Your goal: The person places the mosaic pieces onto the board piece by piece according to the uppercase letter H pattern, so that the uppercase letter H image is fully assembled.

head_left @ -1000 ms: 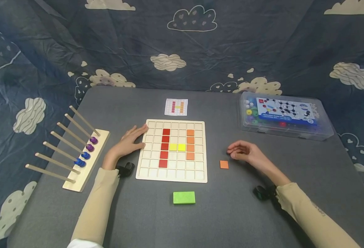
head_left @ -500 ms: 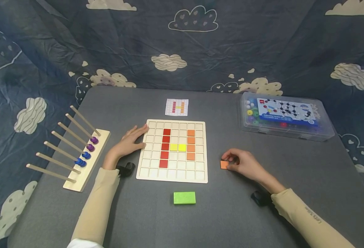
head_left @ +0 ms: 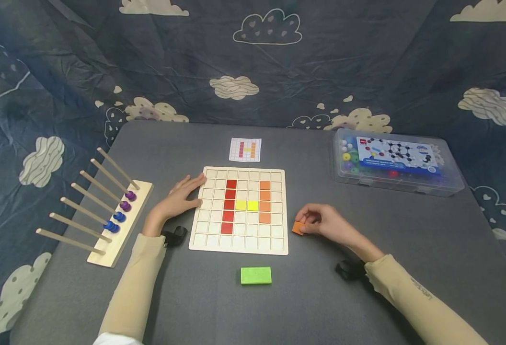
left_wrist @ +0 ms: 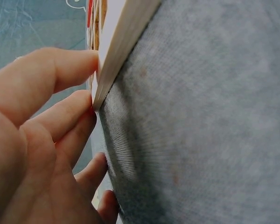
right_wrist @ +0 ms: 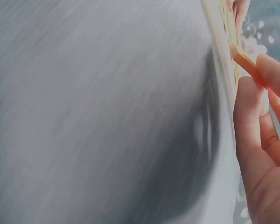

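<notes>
A wooden grid board [head_left: 210, 241] lies on the table, with a column of red tiles [head_left: 228, 203], a pair of yellow tiles [head_left: 246, 205] and a column of orange tiles [head_left: 264, 201] in its cells. Just right of the board, my right hand [head_left: 324, 223] pinches a loose orange tile [head_left: 297, 227] between thumb and fingers. The right wrist view shows this orange tile [right_wrist: 247, 64] tilted, held by its end. My left hand [head_left: 175, 201] rests at the board's left edge, its fingertips touching the side, as the left wrist view also shows.
Behind the board lies a small pattern card [head_left: 245, 149]. A green block [head_left: 256, 275] sits in front of it. On the left stands a peg rack [head_left: 121, 225] with blue and purple beads; a clear plastic box [head_left: 397, 160] is at back right.
My right hand has come left to the orange tile, taken it from the table and moved it toward the board. The left hand has stayed in place.
</notes>
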The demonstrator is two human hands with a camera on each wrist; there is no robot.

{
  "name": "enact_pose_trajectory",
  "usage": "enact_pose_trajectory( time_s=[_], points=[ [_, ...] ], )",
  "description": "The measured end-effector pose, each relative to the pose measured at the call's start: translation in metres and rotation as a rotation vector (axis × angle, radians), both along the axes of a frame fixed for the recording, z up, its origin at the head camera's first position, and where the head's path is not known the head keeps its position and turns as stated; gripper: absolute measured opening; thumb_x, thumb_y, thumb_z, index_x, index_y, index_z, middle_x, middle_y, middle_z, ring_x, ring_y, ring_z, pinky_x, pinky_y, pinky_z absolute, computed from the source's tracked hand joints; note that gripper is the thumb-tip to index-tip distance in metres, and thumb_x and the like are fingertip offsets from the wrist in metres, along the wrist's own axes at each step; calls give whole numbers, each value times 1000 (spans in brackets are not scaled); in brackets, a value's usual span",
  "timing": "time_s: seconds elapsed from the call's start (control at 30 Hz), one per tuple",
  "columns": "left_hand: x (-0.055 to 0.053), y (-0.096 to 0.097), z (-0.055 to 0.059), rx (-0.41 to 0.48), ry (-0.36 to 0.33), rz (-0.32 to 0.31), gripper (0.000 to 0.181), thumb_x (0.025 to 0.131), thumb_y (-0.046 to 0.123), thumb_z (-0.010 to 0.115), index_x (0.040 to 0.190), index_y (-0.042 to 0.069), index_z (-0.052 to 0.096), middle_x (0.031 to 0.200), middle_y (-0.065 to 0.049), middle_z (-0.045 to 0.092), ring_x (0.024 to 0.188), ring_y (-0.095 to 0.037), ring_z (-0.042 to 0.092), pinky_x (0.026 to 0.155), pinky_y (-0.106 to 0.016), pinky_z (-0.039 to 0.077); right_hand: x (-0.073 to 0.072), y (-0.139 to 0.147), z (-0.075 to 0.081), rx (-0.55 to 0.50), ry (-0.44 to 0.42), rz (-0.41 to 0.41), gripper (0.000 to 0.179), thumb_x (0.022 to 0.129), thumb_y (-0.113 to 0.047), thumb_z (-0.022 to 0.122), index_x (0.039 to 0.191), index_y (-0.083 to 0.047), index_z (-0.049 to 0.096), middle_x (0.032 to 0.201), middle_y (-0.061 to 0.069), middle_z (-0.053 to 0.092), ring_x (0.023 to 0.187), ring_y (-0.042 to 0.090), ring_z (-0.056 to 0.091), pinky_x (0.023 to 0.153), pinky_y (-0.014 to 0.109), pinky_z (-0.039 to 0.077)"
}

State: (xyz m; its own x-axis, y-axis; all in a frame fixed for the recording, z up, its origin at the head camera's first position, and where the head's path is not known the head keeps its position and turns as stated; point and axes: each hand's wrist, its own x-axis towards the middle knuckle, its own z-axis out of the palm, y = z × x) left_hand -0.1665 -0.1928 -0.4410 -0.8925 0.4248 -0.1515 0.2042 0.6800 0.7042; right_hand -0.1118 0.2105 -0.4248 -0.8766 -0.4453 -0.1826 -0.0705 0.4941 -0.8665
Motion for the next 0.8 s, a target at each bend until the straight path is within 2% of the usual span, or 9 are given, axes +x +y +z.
enact_pose_trajectory(
  time_s=[0.13,0.23,0.47,0.6,0.7,0.8],
  points=[
    [0,-1,1,-3,1,-4,69,91,18,59,150,2,26,156,-16,19,143,-39,-1,110,-57,-5,-4,-24,0,-57,-1,46,13,80,2,73,91,1,66,78,6,62,70,18,54,59,24,45],
    [1,-1,1,-4,1,-3,69,91,18,59,150,2,26,156,-16,19,143,-39,0,110,-57,-5,-7,-42,-1,-53,51,93,13,79,2,74,88,-1,67,77,2,63,68,15,56,60,24,46],
    [0,0,1,3,-11,6,70,91,19,60,150,3,26,156,-15,20,144,-38,-1,110,-57,-5,-7,-73,-2,104,282,180,15,75,5,72,82,-6,66,73,-2,62,65,7,54,60,24,46],
    [0,0,1,-1,-8,2,70,91,20,60,150,3,26,156,-16,19,143,-38,-1,110,-57,-5,-5,-80,1,189,361,187,16,73,5,70,79,-8,65,71,-4,59,64,6,52,60,24,45],
    [0,1,1,-5,-4,-4,70,91,20,59,150,2,26,156,-16,19,143,-39,-1,110,-57,-5,-4,-80,0,178,359,175,17,73,6,70,79,-8,64,70,-4,58,64,7,52,61,24,45],
    [0,2,2,-5,-7,0,70,91,19,59,150,3,26,156,-15,19,143,-38,-1,110,-57,-5,-6,-75,-2,112,298,158,15,75,6,71,81,-7,65,72,-3,59,65,8,54,61,24,46]
  ],
)
